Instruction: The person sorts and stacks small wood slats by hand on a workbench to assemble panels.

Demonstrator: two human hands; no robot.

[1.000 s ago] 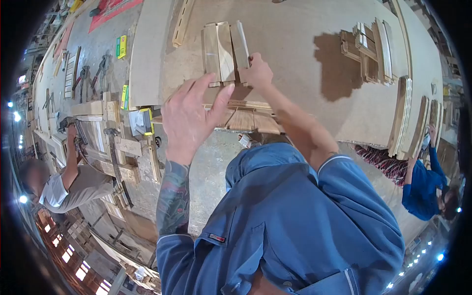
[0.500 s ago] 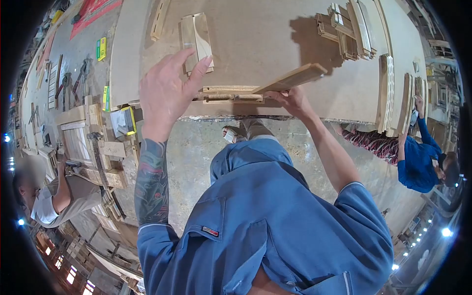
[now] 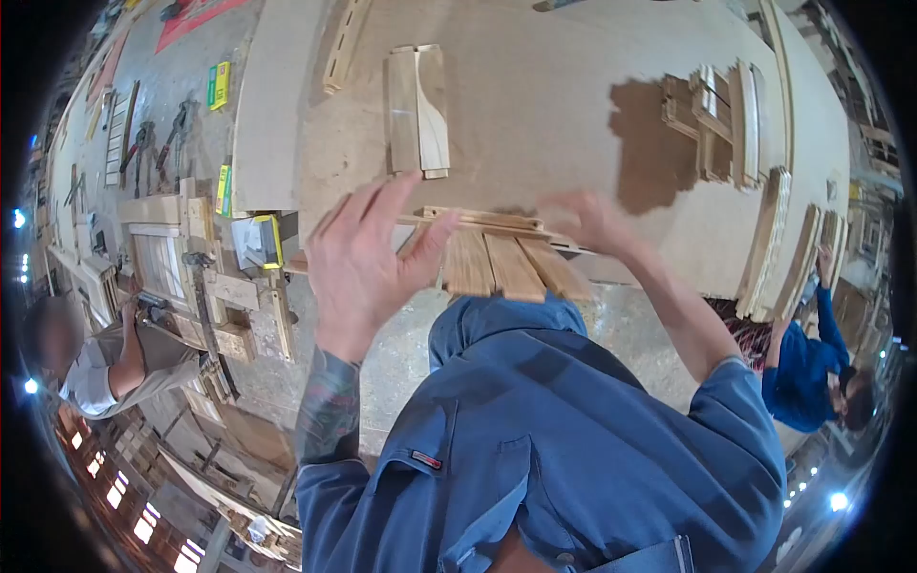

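1. Centre of frame: three wooden slats jut past the near edge of the table, long axes running down the frame.
2. Left hand, nearer, at their left: grip wide. Right hand, upper right of them, blurred; cannot tell its grip.
3. Tan tabletop: paired strips upper centre, stack upper right.

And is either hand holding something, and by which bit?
The left hand is open, with nothing visibly held. The right hand is blurred near the wooden boards, so I can't tell.
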